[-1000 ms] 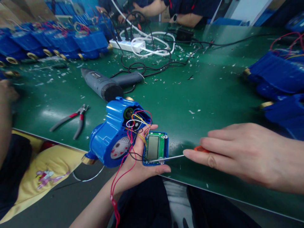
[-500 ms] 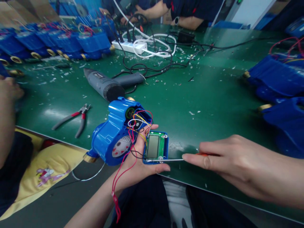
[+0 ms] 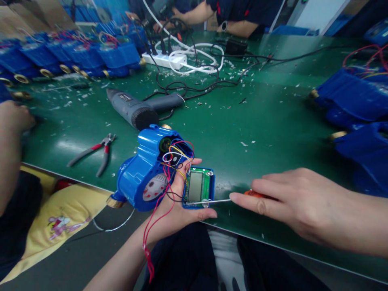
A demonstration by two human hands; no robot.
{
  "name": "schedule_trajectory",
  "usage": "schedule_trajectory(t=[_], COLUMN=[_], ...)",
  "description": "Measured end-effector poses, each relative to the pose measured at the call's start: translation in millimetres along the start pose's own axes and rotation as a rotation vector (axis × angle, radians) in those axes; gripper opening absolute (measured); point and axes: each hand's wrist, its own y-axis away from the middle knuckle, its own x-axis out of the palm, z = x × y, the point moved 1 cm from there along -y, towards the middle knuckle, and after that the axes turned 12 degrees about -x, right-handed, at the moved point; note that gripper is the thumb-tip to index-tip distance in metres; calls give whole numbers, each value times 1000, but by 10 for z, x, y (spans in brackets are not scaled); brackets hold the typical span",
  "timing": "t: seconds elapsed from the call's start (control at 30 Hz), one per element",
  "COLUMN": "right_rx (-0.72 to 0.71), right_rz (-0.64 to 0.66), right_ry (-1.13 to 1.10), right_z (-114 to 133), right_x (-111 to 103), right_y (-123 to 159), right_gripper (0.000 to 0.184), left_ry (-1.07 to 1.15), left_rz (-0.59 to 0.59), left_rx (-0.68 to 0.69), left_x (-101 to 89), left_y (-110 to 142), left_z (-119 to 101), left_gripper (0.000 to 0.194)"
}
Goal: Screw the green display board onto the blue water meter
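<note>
My left hand (image 3: 174,204) holds a small blue case with a green circuit board and grey display (image 3: 195,187), its thumb along the near edge. Red, yellow, black and white wires (image 3: 167,167) run from there to a blue water meter (image 3: 130,178) that rests tilted beside the hand at the table edge, its dial facing up. In my right hand (image 3: 291,206) is a screwdriver (image 3: 221,201) with an orange handle, mostly hidden by the fingers. Its thin shaft lies across the lower part of the board, and the tip reaches the board's lower left corner.
Diagonal pliers (image 3: 104,151) and a grey heat gun (image 3: 133,109) lie on the green table (image 3: 273,133). Several blue meters (image 3: 118,56) stand at the back left, more (image 3: 357,97) at the right. A power strip (image 3: 165,60) with cables sits behind. Co-workers' arms (image 3: 12,133) show left and at the back.
My right hand has shifted slightly left and up, tilting the screwdriver so its handle end sits higher. The left hand and the board are nearly still. A co-worker's hand at left moved slightly right.
</note>
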Motion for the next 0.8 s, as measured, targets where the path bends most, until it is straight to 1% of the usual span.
schedule_trajectory(t=[0.17,0.27,0.4,0.47,0.5,0.53,0.6,0.67,0.7,0.73,0.8], right_rx=[180,274,367,385,380,357,251,102,35,-21,-92], right_rz=[16,26,-41,-47,-35,-20,-5,3,6,16,49], right_ry=[-347,-561,-751,-809,-794,-729,-462,-146,-22,65,154], right_z=[49,85,116,118,114,106,81,48,30,10,-30], right_x=[53,57,41,31,26,18,-4,-34,-51,-67,-93], right_y=[29,18,-26,-37,-35,-29,-10,4,4,-1,-24], right_gripper=[42,38,36,36,37,38,40,42,43,43,43], left_ry=[45,36,24,43,52,60,65,58,56,53,36], left_rz=[-5,-33,-45,-32,-19,-3,31,51,59,67,79], left_rx=[-35,-8,4,1,0,-4,-15,-23,-27,-30,-34], left_x=[-2,8,31,34,32,26,7,-16,-26,-33,-36], left_y=[9,4,2,9,14,18,25,27,26,24,17], left_z=[4,10,21,21,20,19,17,13,8,1,-20], left_gripper=[94,94,93,92,91,91,90,90,90,90,89])
